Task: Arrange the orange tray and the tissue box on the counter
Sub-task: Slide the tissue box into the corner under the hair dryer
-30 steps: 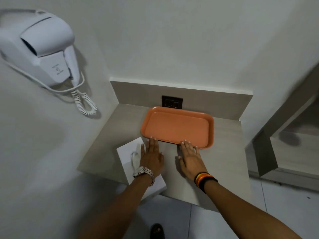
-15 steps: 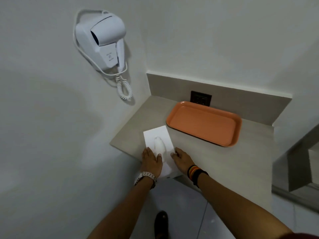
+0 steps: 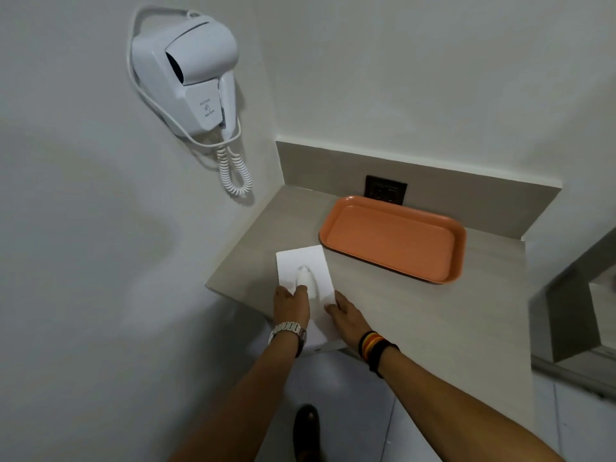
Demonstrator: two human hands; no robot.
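A white tissue box (image 3: 301,265), with a tissue sticking out of its top slot, stands at the front left of the beige counter (image 3: 416,311) and overhangs its front edge. My left hand (image 3: 291,306) presses the box's near left side and top. My right hand (image 3: 345,315) holds its near right side. The empty orange tray (image 3: 393,238) lies flat at the back of the counter, close to the back wall, just right of the box's far corner.
A white wall-mounted hair dryer (image 3: 188,78) with a coiled cord hangs on the left wall above the counter. A dark power socket (image 3: 385,190) sits behind the tray. A grey ledge (image 3: 573,311) stands at the right. My shoe (image 3: 306,425) shows on the tiled floor below.
Both hands left the tray's front edge and moved down-left onto the tissue box. In the last half second they stay on the box, which has barely shifted.
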